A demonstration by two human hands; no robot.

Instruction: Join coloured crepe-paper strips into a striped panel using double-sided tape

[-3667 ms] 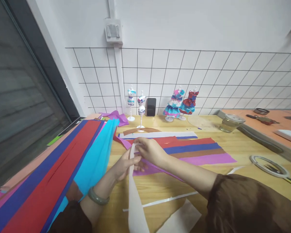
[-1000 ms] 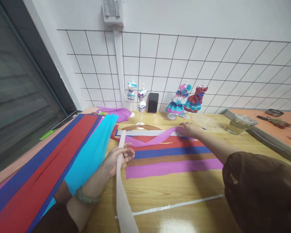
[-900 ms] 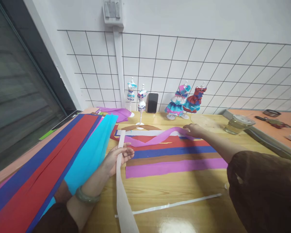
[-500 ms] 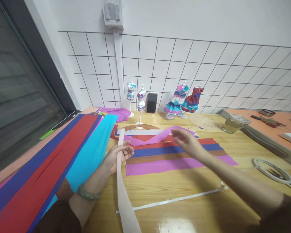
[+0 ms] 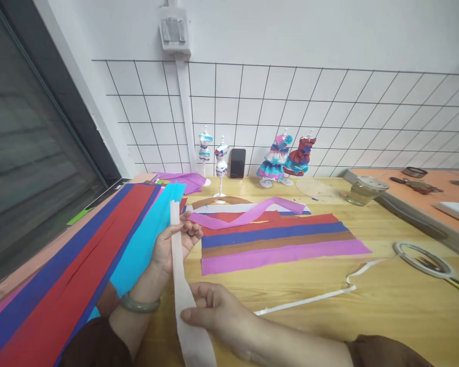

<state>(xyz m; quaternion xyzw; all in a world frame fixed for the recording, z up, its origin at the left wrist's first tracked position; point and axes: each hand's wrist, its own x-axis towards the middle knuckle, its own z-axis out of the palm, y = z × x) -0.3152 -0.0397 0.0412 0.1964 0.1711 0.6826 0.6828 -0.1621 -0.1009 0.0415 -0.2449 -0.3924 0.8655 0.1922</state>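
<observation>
A long pale strip of crepe paper (image 5: 178, 270) runs down toward me, narrow at its top and wider below. My left hand (image 5: 176, 239) pinches it near the upper end between thumb and fingers. Lower down, my right hand (image 5: 218, 313) has its thumb on the front of the strip and its fingers behind. Behind my left hand, a pink strip (image 5: 248, 216) lies in a wavy line over red, blue, brown and purple strips (image 5: 279, 237). A thin white tape (image 5: 309, 299) stretches along the table, partly hidden by my right hand.
Long red, blue and turquoise sheets (image 5: 84, 260) cover the left side. Two bare-skirted mini mannequins (image 5: 221, 165), a phone (image 5: 237, 164) and two dressed mannequins (image 5: 274, 163) stand by the wall. A glass cup (image 5: 365, 192) and a white ring (image 5: 424, 260) are at right.
My right hand has come from above the coloured strips, down and left, onto the pale strip. My left hand and the strip's top have shifted slightly left. The white tape's far end looks bent differently.
</observation>
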